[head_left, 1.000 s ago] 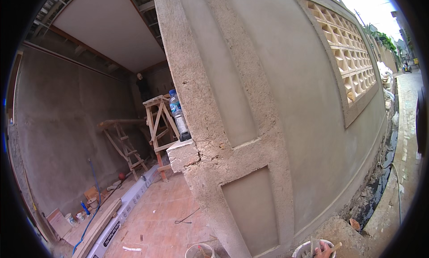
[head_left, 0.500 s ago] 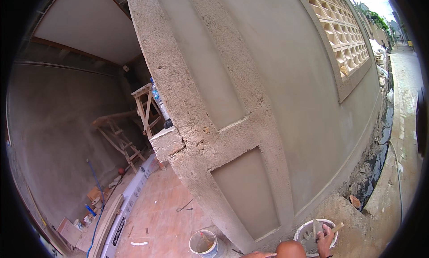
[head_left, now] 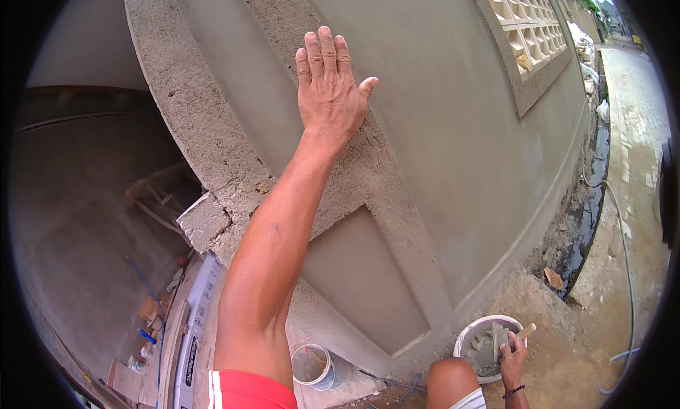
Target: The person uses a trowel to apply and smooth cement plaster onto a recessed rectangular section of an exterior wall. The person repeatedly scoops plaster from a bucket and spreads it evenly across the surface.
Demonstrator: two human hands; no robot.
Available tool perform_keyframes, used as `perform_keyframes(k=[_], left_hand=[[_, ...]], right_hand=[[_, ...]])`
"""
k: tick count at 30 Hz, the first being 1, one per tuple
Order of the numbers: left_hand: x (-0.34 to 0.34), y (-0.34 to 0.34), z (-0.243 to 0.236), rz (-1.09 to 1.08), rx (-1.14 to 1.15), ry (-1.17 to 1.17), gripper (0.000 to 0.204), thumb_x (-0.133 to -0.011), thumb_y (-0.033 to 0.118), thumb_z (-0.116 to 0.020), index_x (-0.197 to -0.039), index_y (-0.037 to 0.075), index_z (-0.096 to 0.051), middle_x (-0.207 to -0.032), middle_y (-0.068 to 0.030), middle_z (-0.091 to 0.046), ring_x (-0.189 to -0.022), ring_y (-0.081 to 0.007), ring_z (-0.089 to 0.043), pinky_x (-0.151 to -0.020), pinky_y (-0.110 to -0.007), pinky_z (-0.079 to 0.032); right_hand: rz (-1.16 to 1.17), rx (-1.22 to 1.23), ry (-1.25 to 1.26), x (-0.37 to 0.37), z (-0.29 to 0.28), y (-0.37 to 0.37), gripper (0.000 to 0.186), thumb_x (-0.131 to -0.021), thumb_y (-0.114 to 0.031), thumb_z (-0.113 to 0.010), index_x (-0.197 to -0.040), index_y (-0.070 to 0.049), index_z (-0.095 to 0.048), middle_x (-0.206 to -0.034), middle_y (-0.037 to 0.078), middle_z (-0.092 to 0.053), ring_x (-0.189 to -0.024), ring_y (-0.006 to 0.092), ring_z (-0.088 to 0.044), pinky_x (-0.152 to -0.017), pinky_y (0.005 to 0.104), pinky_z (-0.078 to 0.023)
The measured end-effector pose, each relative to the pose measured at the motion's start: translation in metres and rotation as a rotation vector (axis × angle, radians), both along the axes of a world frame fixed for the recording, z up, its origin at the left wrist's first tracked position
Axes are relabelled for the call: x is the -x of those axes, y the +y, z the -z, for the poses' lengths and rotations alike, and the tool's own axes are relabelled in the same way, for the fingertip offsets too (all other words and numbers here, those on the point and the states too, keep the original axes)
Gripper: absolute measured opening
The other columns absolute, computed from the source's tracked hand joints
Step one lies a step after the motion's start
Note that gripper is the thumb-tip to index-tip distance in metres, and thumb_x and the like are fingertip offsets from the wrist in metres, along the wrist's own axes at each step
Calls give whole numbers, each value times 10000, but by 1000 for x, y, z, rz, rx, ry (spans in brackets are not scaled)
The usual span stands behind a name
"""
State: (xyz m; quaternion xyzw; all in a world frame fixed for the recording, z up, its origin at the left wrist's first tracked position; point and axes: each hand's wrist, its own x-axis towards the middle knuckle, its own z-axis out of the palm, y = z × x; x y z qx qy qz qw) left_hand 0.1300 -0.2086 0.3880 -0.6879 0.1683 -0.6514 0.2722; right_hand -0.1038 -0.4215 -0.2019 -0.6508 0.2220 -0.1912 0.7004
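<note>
My left hand (head_left: 329, 93) is raised with its palm toward the wall and fingers stretched out, the thumb apart. It lies against, or just in front of, the rough cement band (head_left: 382, 168) framing a smoother recessed panel (head_left: 375, 281). Low on the right, my right hand (head_left: 513, 356) is closed around a trowel (head_left: 525, 332) with a pale wooden handle. The trowel's flat, cement-coated blade is over a white bucket (head_left: 462, 333) of wet grey mortar (head_left: 482, 352). My fingers partly hide where blade and handle join.
Another white bucket (head_left: 327, 379) stands by the wall's foot, left of my knee. A vent-block window (head_left: 531, 37) is at upper right. Along the wall runs a wet drainage ditch (head_left: 584, 232), with a hose (head_left: 627, 267) beyond. Planks (head_left: 172, 352) lie inside at left.
My left hand has risen from the lower edge up to the wall, its forearm now crossing the view. The right hand stays at the mortar bucket with the trowel. The view has shifted.
</note>
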Motion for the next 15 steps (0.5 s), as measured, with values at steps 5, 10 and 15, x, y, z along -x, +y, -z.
perform_keyframes(k=[5, 10, 15], left_hand=[[-27, 11, 2, 45, -29, -42, 737, -965, 531, -356, -1460, -9, -272, -1518, -225, -218, -1437, -375, -111, -1178, -468, -85], [-8, -11, 10, -47, 4, -57, 661, -964, 429, -388, -1440, -17, -277, -1523, -215, -210, -1433, -352, -126, -1174, -437, -111], [-2, -9, 19, -173, 78, 45, 736, -984, 484, -319, -1478, -40, -168, -1568, -197, -108, -1464, -319, -34, -1190, -421, -18]], right_hand=[[-16, 52, -22, -3, -11, -8, 422, -797, 9, -562, -1209, 101, -559, -1106, 166, -634, -1060, 245, -597, -952, 347, -439], [-47, 1, 56, -7, -18, -8, 395, -833, -35, -582, -1218, 55, -579, -944, 53, -594, -771, 126, -570, -669, 262, -483], [11, -21, 26, 2, -23, -11, 382, -847, -56, -593, -1221, 24, -592, -895, 19, -562, -701, 80, -514, -576, 231, -441]])
